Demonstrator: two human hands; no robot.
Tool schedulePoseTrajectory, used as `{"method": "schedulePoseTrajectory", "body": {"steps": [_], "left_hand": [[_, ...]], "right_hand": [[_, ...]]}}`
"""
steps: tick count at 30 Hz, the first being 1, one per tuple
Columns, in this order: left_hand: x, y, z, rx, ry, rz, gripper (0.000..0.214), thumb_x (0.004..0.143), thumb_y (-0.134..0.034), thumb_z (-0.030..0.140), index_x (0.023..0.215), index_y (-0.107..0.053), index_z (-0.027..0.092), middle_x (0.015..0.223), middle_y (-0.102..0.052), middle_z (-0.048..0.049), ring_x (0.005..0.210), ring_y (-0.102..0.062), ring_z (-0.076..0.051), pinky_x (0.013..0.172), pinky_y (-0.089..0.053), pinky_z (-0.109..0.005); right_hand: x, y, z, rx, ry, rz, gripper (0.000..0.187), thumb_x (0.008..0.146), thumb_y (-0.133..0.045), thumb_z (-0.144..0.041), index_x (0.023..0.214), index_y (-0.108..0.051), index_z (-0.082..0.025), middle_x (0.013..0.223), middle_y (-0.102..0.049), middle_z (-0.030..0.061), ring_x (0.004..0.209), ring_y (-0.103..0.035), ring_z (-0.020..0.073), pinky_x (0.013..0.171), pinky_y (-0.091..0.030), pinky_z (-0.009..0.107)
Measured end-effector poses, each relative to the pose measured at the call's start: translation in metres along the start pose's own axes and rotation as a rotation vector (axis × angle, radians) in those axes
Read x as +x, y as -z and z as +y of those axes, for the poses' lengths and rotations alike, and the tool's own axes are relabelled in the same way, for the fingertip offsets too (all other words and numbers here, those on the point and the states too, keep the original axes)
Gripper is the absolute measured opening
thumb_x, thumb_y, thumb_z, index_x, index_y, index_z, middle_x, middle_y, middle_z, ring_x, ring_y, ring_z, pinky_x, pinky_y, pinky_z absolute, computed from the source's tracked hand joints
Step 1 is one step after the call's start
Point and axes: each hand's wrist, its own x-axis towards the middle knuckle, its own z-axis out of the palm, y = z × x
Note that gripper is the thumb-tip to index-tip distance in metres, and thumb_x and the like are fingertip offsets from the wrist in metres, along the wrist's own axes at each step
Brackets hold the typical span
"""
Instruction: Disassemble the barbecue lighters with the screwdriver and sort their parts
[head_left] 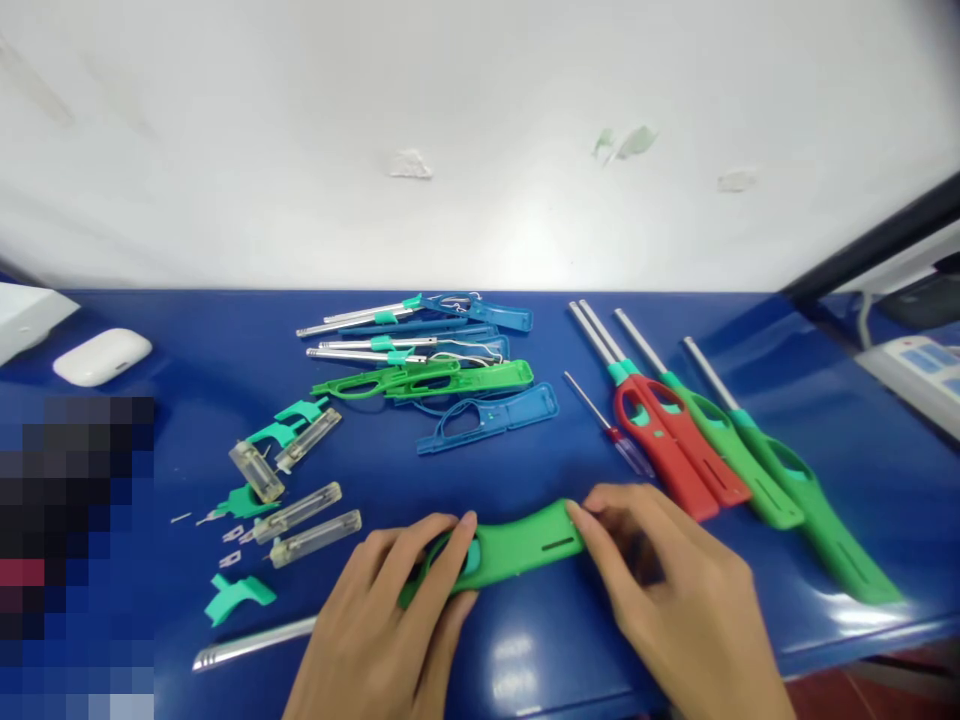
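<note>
A green plastic lighter handle [517, 545] lies on the blue table [187, 340] near its front edge, and both my hands are on it. My left hand [397, 610] grips its looped trigger end with closed fingers. My right hand [660, 580] pinches the other end between thumb and fingers. A metal tube [251, 645] lies on the table just left of my left hand.
Two red and two green finished long lighters [705, 440] lie at the right, a small screwdriver [611, 430] beside them. A heap of blue and green lighter shells [442, 365] sits in the middle. Clear fuel tanks and teal triggers [289, 480] lie left. A white earbud case [101, 357] is far left.
</note>
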Motion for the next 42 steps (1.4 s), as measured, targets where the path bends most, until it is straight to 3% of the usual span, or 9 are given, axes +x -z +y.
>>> {"method": "schedulePoseTrajectory", "body": {"steps": [7, 13, 20, 25, 28, 32, 37, 42], "left_hand": [[0.002, 0.000, 0.002, -0.002, 0.014, -0.003, 0.041, 0.110, -0.044, 0.017, 0.149, -0.056, 0.016, 0.131, -0.067, -0.0081, 0.110, -0.060, -0.024, 0.096, -0.048, -0.037], [0.003, 0.002, 0.002, -0.016, 0.023, 0.012, 0.042, 0.109, -0.046, 0.017, 0.149, -0.057, 0.018, 0.130, -0.069, -0.0084, 0.107, -0.062, -0.024, 0.092, -0.052, -0.036], [0.003, 0.002, 0.000, -0.031, 0.009, 0.006, 0.045, 0.106, -0.048, 0.013, 0.150, -0.056, 0.016, 0.130, -0.068, -0.0099, 0.105, -0.062, -0.024, 0.090, -0.054, -0.036], [0.004, 0.002, 0.003, -0.004, 0.002, 0.002, 0.043, 0.106, -0.048, 0.012, 0.147, -0.057, 0.015, 0.130, -0.069, -0.0108, 0.108, -0.063, -0.026, 0.091, -0.054, -0.039], [0.003, 0.003, 0.006, -0.012, 0.021, -0.013, 0.042, 0.106, -0.047, 0.012, 0.146, -0.057, 0.015, 0.129, -0.070, -0.0114, 0.107, -0.063, -0.027, 0.091, -0.056, -0.042], [0.002, 0.006, 0.011, -0.032, 0.067, -0.033, 0.040, 0.107, -0.046, 0.015, 0.146, -0.057, 0.015, 0.130, -0.069, -0.0124, 0.107, -0.064, -0.029, 0.090, -0.059, -0.045], [0.002, 0.006, 0.013, -0.047, 0.101, -0.035, 0.036, 0.107, -0.046, 0.019, 0.139, -0.062, 0.016, 0.126, -0.072, -0.0123, 0.103, -0.068, -0.031, 0.085, -0.062, -0.049], [-0.002, 0.003, 0.012, -0.019, 0.106, -0.030, 0.035, 0.109, -0.045, 0.023, 0.140, -0.061, 0.016, 0.126, -0.073, -0.0124, 0.109, -0.069, -0.031, 0.090, -0.063, -0.049]], "right_hand": [[-0.002, -0.001, 0.002, 0.071, -0.008, -0.052, 0.009, 0.105, -0.063, -0.041, 0.103, -0.067, -0.033, 0.093, -0.077, -0.0110, 0.069, -0.073, 0.0074, 0.071, -0.053, 0.015], [-0.001, -0.005, 0.008, 0.156, -0.066, -0.084, 0.005, 0.104, -0.063, -0.031, 0.099, -0.067, -0.033, 0.096, -0.075, -0.0077, 0.086, -0.075, 0.0116, 0.081, -0.053, 0.018], [0.020, 0.007, 0.013, 0.270, -0.079, -0.291, 0.015, 0.104, -0.061, -0.030, 0.090, -0.066, -0.030, 0.091, -0.071, -0.0030, 0.082, -0.070, 0.0154, 0.077, -0.053, 0.025], [0.031, 0.012, 0.008, 0.323, -0.068, -0.252, 0.015, 0.103, -0.065, -0.033, 0.088, -0.065, -0.030, 0.086, -0.070, -0.0066, 0.078, -0.067, 0.0126, 0.076, -0.051, 0.021], [0.041, 0.009, -0.003, 0.345, -0.040, -0.299, 0.013, 0.103, -0.065, -0.034, 0.090, -0.066, -0.031, 0.088, -0.072, -0.0081, 0.081, -0.069, 0.0116, 0.076, -0.050, 0.020], [0.069, -0.005, -0.035, 0.427, 0.052, -0.453, 0.011, 0.101, -0.067, -0.028, 0.090, -0.068, -0.030, 0.084, -0.076, -0.0095, 0.075, -0.071, 0.0116, 0.068, -0.050, 0.021], [0.109, -0.041, -0.084, 0.558, 0.193, -0.595, 0.019, 0.099, -0.063, -0.013, 0.086, -0.069, -0.024, 0.079, -0.075, -0.0076, 0.069, -0.067, 0.0098, 0.064, -0.048, 0.022], [0.129, -0.081, -0.113, 0.588, 0.334, -0.707, 0.019, 0.099, -0.064, -0.016, 0.084, -0.074, -0.022, 0.075, -0.073, -0.0039, 0.064, -0.064, 0.0109, 0.062, -0.046, 0.024]]}}
